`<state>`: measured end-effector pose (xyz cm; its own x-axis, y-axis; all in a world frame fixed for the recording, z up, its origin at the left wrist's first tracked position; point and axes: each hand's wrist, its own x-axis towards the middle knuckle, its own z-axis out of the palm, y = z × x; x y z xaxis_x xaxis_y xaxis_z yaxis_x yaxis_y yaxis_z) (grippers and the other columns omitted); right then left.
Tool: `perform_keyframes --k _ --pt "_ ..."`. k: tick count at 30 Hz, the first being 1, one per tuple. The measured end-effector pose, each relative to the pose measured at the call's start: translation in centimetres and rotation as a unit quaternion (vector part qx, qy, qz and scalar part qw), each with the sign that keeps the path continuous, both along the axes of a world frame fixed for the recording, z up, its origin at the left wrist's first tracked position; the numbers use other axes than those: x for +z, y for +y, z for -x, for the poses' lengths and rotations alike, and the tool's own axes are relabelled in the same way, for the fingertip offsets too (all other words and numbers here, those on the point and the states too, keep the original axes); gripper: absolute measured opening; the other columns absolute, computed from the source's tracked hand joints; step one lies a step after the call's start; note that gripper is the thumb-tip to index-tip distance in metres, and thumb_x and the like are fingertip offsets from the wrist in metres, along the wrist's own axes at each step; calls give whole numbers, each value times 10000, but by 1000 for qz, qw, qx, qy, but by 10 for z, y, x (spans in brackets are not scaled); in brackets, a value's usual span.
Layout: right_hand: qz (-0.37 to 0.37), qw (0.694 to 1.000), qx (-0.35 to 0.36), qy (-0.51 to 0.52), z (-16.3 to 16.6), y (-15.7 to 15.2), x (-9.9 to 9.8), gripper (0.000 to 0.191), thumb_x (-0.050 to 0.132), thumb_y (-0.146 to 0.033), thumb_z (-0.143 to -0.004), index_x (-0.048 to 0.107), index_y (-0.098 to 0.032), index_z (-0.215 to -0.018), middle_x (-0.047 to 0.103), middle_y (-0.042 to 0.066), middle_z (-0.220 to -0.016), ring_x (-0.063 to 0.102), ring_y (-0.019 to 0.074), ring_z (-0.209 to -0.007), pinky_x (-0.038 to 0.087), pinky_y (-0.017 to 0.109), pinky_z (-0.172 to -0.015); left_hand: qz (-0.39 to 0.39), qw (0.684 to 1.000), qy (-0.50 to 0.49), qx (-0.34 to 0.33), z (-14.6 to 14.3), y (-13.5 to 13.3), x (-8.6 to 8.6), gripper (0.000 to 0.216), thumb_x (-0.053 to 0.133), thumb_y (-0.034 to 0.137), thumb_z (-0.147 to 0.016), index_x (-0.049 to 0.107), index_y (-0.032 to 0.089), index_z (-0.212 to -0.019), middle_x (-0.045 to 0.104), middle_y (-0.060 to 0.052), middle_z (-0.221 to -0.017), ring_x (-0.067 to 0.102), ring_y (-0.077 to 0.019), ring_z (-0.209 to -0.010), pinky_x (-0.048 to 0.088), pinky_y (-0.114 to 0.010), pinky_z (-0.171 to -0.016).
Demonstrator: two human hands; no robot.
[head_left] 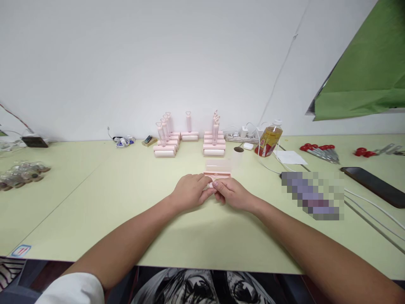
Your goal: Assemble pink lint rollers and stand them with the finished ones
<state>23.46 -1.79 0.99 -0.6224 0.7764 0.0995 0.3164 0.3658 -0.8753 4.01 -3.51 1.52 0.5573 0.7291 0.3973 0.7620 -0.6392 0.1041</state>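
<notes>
Left grip: I see its fingers curled together, pinching the near edge of the pink case.
Right grip: likewise closed on that same edge, its fingertips touching the left's.
Case position: on the desk, just beyond both grips.
Long axis: crosswise, left to right.
Nearer hand: neither; the case sits midway.

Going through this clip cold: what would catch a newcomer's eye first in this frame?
First, the two hands meeting at the table's middle: the left hand and right hand pinch a small pink piece between their fingertips. Behind them, by the wall, stand stacks of pink rollers with upright handles. To the right lie a yellow drink bottle, red-handled tools and a dark phone.
</notes>
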Motion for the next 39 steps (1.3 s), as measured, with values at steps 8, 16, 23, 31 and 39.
perform_keyframes --k 8,16,23,31,39 --pt "67 981 -46 176 -6 1 11 536 424 -653 -886 597 -165 -749 600 19 -594 565 136 -497 452 275 -532 80 905 -417 24 8 7 0 237 577 422 -861 563 185 -869 530 28 -661 492 -110 -605 412 -240 -603" --pt "-20 967 -203 154 -10 10 15 431 656 -599 -728 526 -194 -658 495 -43 -499 455 110 -458 377 244 -468 186 821 -536 -61 16 28 -13 356 616 302 -822 505 215 -1149 526 -37 -1012 586 -138 -850 478 -289 -779" --pt "-204 911 -359 -7 -32 22 28 247 601 -417 -772 585 -187 -682 479 -32 -541 412 117 -516 317 241 -504 138 928 -346 18 22 25 -9 456 483 368 -926 490 243 -1365 561 -25 -933 518 -111 -694 467 -283 -719" --pt "-139 888 -333 -286 -54 48 27 134 551 -271 -743 603 -181 -658 657 52 -706 534 163 -628 288 257 -525 135 897 -421 -14 26 29 -16 443 579 302 -847 511 227 -1279 536 -62 -1062 537 -103 -715 499 -258 -632" --pt "-105 888 -294 -337 -55 54 13 108 583 -275 -722 628 -181 -693 671 59 -724 552 170 -625 275 264 -519 126 818 -562 2 24 36 -13 576 731 375 -729 460 216 -1212 593 -22 -898 581 -117 -757 510 -257 -690"
